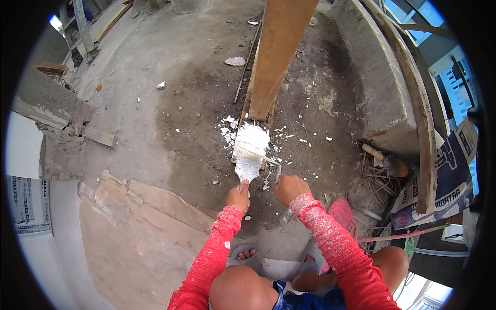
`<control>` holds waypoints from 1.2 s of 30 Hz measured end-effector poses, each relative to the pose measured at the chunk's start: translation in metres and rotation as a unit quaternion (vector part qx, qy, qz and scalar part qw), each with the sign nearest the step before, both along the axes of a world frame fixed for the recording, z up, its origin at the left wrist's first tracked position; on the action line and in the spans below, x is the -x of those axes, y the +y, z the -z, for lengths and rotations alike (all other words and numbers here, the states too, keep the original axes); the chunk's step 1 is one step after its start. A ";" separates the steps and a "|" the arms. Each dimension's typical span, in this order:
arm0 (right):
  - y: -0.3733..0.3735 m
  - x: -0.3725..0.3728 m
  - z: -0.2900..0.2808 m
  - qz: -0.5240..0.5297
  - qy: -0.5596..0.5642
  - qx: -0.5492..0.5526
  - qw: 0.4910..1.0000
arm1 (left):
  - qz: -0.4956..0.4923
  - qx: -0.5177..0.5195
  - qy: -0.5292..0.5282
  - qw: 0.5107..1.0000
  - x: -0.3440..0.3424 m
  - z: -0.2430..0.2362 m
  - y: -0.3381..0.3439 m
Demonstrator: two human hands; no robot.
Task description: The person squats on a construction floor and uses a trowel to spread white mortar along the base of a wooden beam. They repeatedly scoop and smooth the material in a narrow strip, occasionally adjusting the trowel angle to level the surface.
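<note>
My left hand is closed round the handle of a wide flat brush coated in white. The brush points away from me, its broad end over a narrow board on the ground. In my right hand is a thin bent tool, which lies across the brush; its exact kind I cannot make out. White flakes are scattered about the broad end. Just beyond stands a brown wooden post.
A concrete ledge runs along the right. Near it lie a wire bundle, a wooden-handled trowel and a printed bag. Plywood sheets cover the floor at left. A thin rod lies left of the post.
</note>
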State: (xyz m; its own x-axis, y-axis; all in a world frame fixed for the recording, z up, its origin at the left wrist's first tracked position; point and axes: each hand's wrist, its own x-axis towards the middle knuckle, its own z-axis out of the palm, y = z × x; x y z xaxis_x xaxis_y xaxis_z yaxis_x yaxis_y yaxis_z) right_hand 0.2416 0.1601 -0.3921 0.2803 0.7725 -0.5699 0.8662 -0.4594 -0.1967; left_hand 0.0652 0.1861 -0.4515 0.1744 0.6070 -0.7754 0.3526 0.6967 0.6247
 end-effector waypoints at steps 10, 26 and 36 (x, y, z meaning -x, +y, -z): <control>-0.015 0.004 0.014 0.042 0.037 0.045 0.997 | 0.000 -0.039 -0.002 0.999 -0.005 0.004 -0.005; -0.056 0.007 0.013 0.084 0.072 -0.101 0.989 | -0.105 0.138 -0.191 0.966 0.021 -0.020 -0.007; -0.027 0.012 0.011 0.088 0.073 -0.020 0.993 | -0.119 0.205 -0.254 0.938 0.031 -0.021 0.000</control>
State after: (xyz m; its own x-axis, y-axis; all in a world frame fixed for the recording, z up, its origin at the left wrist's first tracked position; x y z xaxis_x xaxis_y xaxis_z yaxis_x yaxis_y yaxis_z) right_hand 0.2293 0.1334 -0.4033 0.3297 0.7418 -0.5839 0.7337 -0.5906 -0.3360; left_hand 0.0338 0.1862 -0.4306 0.4815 0.3451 -0.8056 -0.1139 0.9361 0.3328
